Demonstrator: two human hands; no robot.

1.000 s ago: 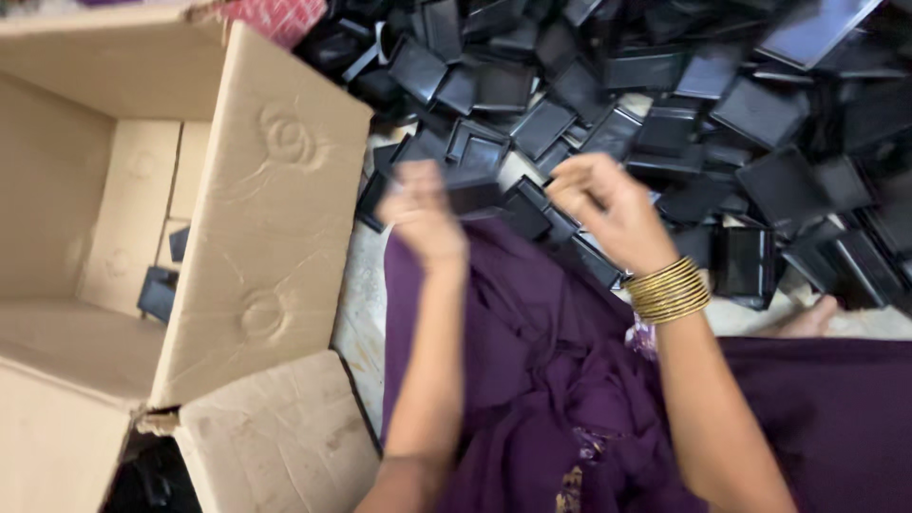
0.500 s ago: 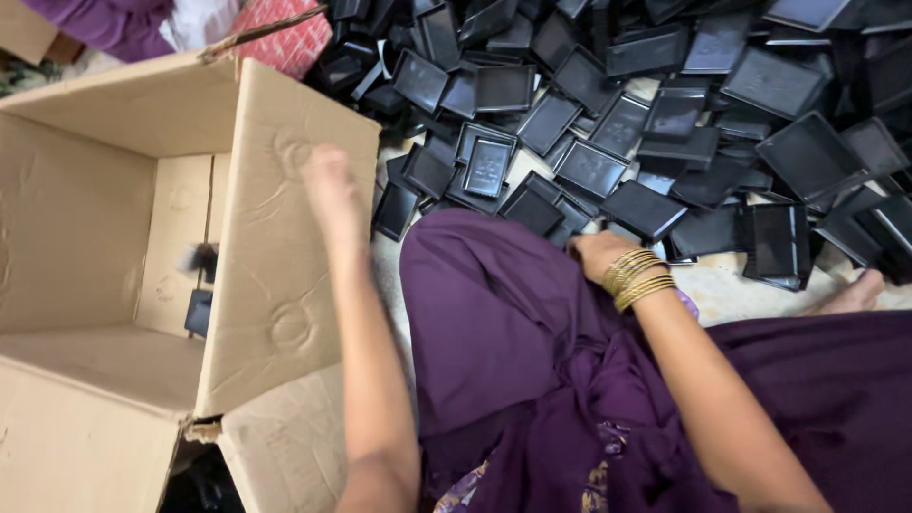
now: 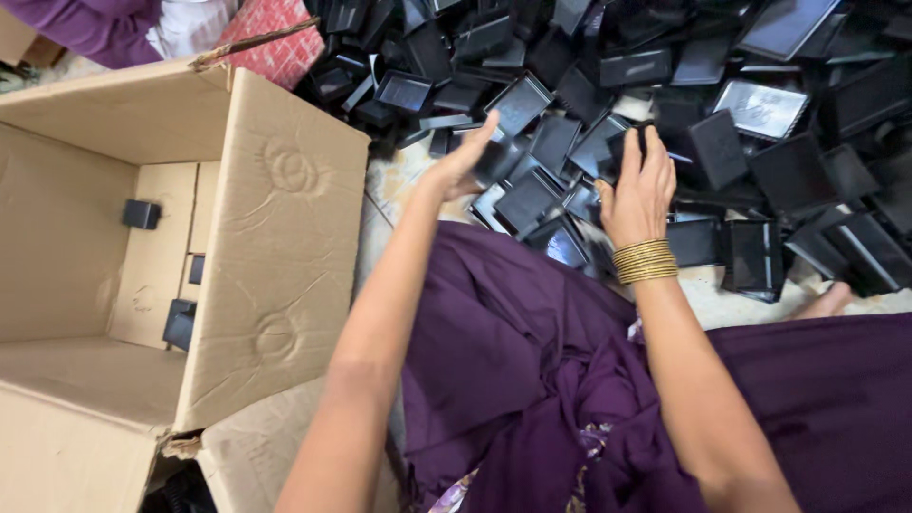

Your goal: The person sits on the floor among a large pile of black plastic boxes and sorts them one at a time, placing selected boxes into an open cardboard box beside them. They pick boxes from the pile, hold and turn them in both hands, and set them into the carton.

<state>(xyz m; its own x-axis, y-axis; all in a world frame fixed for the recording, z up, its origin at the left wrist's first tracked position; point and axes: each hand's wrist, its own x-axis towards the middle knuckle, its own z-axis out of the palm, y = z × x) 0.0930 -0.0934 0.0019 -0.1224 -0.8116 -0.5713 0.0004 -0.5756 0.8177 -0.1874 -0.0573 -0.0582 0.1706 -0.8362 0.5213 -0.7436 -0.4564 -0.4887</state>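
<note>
Nearest the camera lies the purple cloth (image 3: 532, 380) over the person's lap, and both bare forearms run up from it to the pile. Half a second ago the left hand (image 3: 463, 161) hung over the box flap and the right hand (image 3: 638, 190) lay low at the edge of the cloth; now both have come forward onto the heap of black trays (image 3: 608, 104). The left hand's fingers are loosely spread, open, tips touching a tray at the near edge of the pile. The right hand lies flat on the trays, its fingers together; whether they grip one I cannot tell. A stack of gold bangles (image 3: 644, 261) rings the right wrist. To the left stands one open cardboard box (image 3: 285, 237), with three small black pieces in it. The trays are too many to count. At the far left corner shows another person's purple sleeve (image 3: 85, 24).
</note>
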